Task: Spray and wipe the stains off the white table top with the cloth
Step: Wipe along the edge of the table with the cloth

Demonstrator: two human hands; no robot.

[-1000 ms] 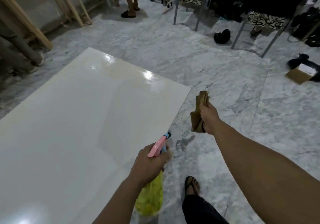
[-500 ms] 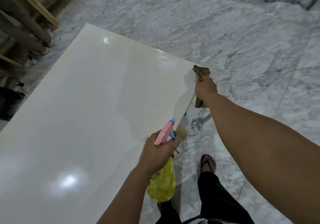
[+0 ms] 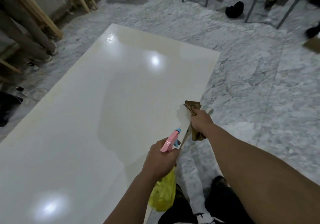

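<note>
My left hand is closed tight around the neck of the spray bottle, fingers wrapped under its pink trigger head with the small blue nozzle pointing out over the right edge of the white worktop. The yellow body of the bottle hangs below my fist, partly covered by my wrist, so I cannot make out its base.

My right hand is clenched into a fist on the brown cloth. One bunched end sticks out above my knuckles, over the worktop's right edge, and I cannot tell whether it touches the surface; the other end dangles below my hand beside the edge. How the cloth is folded inside my grip is hidden.

The worktop is glossy, with light reflections on it, and a faint yellowish tint near its far end; any stains are hard to make out through the glare. Its near left part is cut off by the frame. Beyond it lies a grey marble floor. My dark trouser legs show at the bottom, and the far background is blurred.
</note>
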